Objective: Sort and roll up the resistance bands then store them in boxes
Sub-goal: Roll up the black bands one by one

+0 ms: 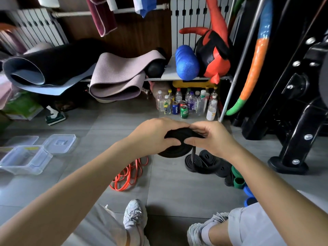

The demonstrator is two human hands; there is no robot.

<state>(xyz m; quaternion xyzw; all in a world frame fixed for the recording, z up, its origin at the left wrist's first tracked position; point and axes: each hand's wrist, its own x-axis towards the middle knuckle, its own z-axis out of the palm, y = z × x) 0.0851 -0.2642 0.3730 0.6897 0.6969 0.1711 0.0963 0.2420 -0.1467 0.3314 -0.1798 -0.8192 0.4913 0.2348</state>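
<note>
Your left hand [154, 134] and right hand [214, 139] both grip the flat black rubber band coil [174, 152]; it looks springy, so pinch its rim firmly.

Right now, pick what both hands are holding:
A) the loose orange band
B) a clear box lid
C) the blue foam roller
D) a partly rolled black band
D: the left hand and right hand both grip the black band, which is wound into a coil with a loose tail hanging down, while the orange band lies untouched on the floor.
</note>
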